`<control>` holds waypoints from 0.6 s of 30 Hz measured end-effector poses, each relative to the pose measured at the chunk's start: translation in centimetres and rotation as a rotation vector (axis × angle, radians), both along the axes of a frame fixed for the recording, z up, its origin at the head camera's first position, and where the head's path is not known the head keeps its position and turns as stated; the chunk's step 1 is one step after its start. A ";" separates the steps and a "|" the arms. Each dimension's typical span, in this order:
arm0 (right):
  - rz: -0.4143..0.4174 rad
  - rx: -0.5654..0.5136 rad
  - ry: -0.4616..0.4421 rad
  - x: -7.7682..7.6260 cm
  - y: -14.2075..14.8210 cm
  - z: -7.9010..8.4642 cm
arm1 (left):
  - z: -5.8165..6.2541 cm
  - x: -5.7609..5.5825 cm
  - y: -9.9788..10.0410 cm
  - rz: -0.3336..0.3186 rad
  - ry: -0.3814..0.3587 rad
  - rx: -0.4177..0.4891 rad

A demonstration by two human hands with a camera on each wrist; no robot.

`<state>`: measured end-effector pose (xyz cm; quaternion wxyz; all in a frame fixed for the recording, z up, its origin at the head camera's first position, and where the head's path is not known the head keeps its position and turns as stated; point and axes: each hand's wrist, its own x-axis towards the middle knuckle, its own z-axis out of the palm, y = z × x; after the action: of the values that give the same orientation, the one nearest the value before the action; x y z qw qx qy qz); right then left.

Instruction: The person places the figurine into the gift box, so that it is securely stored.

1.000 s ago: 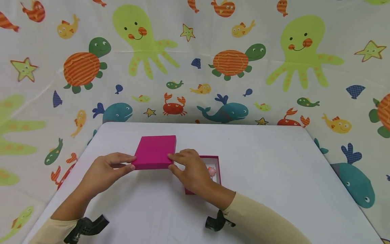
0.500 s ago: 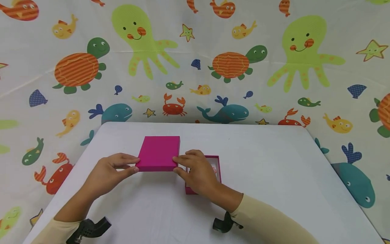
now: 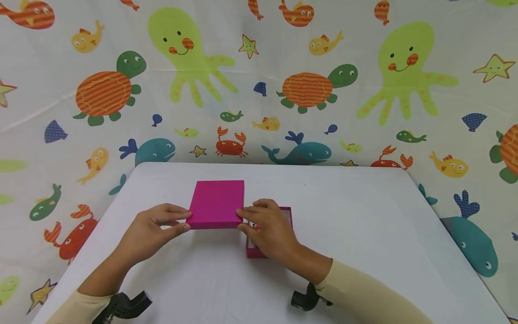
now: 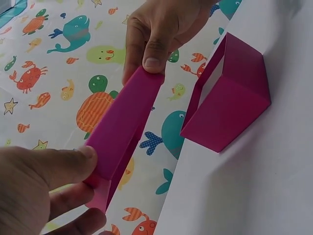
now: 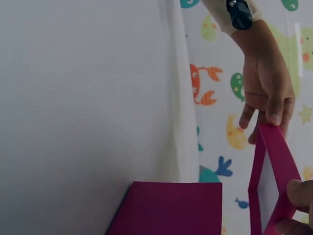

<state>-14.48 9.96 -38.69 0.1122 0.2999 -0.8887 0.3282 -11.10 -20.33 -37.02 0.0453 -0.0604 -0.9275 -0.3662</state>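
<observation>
A magenta box lid [image 3: 216, 203] is held above the table between both hands, its top tilted toward the head camera. My left hand [image 3: 154, 231] pinches its left front corner between thumb and fingers. At the right front corner my right hand [image 3: 272, 230] pinches it the same way. The lid's open white underside shows in the right wrist view [image 5: 268, 191]. Behind my right hand stands the open magenta box base [image 3: 257, 253] on the table. Its contents are mostly hidden by that hand; a small bit of something reddish shows inside. The lid and base are apart.
A white-covered table [image 3: 356, 225] lies under the hands. Behind and beside it hangs a curtain [image 3: 243, 90] printed with sea animals. A black wrist camera mount [image 3: 125, 307] sits on the left sleeve and another mount [image 3: 305, 300] on the right.
Both hands have carried the lid a little to the right and slightly nearer, closer to the base. The base has stayed in place, and my right hand now covers more of its inside.
</observation>
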 end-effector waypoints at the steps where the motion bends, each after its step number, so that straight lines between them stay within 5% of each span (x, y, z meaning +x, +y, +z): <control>1: -0.002 -0.001 -0.005 0.1 0.1 0.0 | 0.0 0.0 0.1 -0.003 0.004 0.001; 18: -0.023 0.014 -0.021 1.1 2.1 -0.1 | -0.5 0.9 1.6 -0.051 0.065 0.030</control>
<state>-13.40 12.03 -38.83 0.1047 0.2871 -0.8954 0.3238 -10.23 -18.70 -37.52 0.0670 -0.0952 -0.9181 -0.3790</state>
